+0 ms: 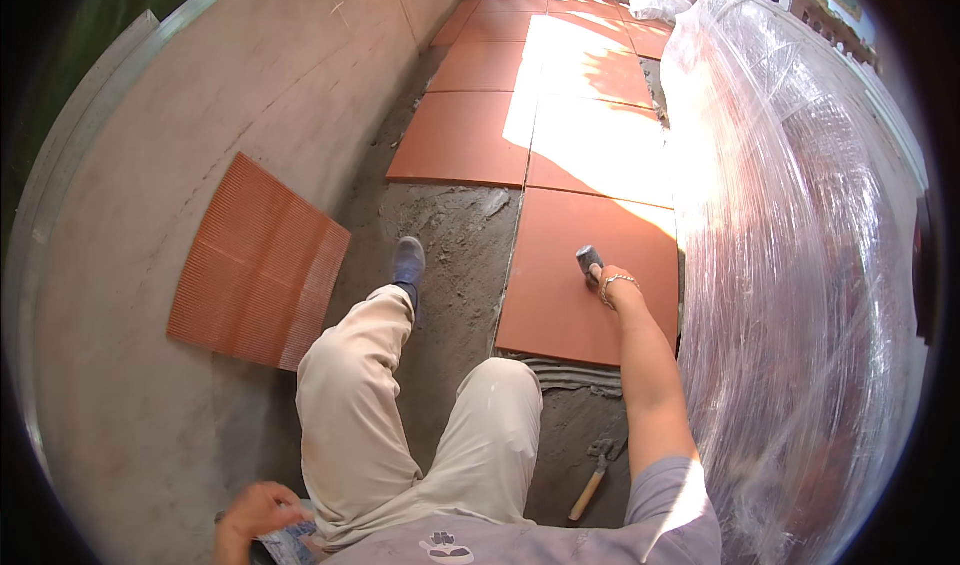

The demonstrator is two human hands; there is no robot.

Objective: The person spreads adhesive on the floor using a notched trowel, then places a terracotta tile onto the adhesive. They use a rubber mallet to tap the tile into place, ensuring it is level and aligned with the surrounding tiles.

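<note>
My right hand (617, 281) is closed round the handle of a mallet (590, 258) with a dark, pale-faced head. The mallet is over a square terracotta tile (570, 295), whose near edge rests on ridged grey mortar (575, 375). From this view I cannot tell whether the mallet head touches the tile. My left hand (265, 510), slightly blurred, is low at the left beside my thigh, with loosely bent fingers apart and nothing seen in them. Just below it shows part of a bluish-white printed package (290, 543).
Laid terracotta tiles (455, 140) stretch away ahead. Another tile (255, 265), ribbed side showing, leans on the left wall (130, 215). A plastic-wrapped stack (780, 265) lines the right side. A wooden-handled trowel (590, 490) lies on the mortar near me. My left shoe (408, 263) stands on rough mortar.
</note>
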